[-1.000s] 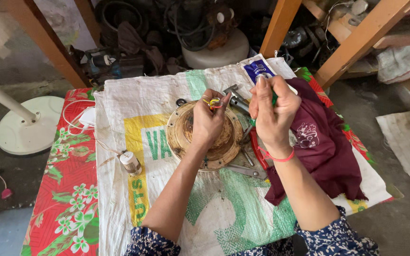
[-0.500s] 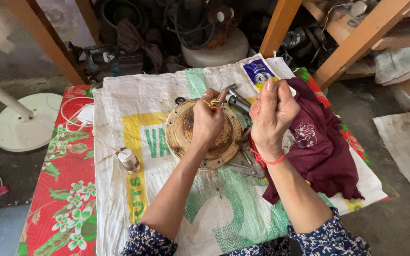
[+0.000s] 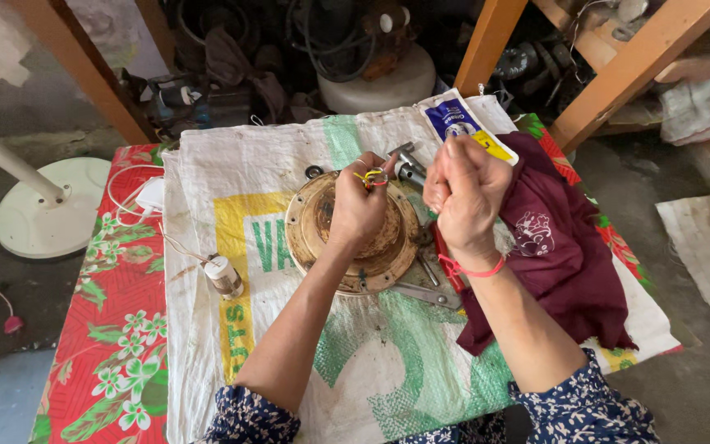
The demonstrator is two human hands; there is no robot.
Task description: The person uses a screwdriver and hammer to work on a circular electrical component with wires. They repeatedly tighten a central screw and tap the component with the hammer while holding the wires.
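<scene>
A round rusty-brown motor part (image 3: pixel 353 238) lies on a white woven sack (image 3: pixel 289 164). Above it my left hand (image 3: pixel 361 205) pinches a small bundle of red and yellow wires (image 3: pixel 372 178). My right hand (image 3: pixel 463 193) is raised beside it, fingers curled tight; what it grips is hidden. A red thread band circles that wrist. A metal tool (image 3: pixel 408 168) lies just behind the wires.
A maroon cloth (image 3: pixel 564 247) lies to the right, a blue and yellow packet (image 3: pixel 462 123) behind it. A small spool (image 3: pixel 225 275) and white cord (image 3: pixel 137 193) sit left. Flat metal tools (image 3: pixel 421 292) lie by the motor part. A white fan base (image 3: pixel 51 205) stands on the floor; wooden legs (image 3: pixel 638 62) rise behind.
My right hand has closed its fingers and dropped slightly. My left hand keeps its pinch on the wires over the motor part.
</scene>
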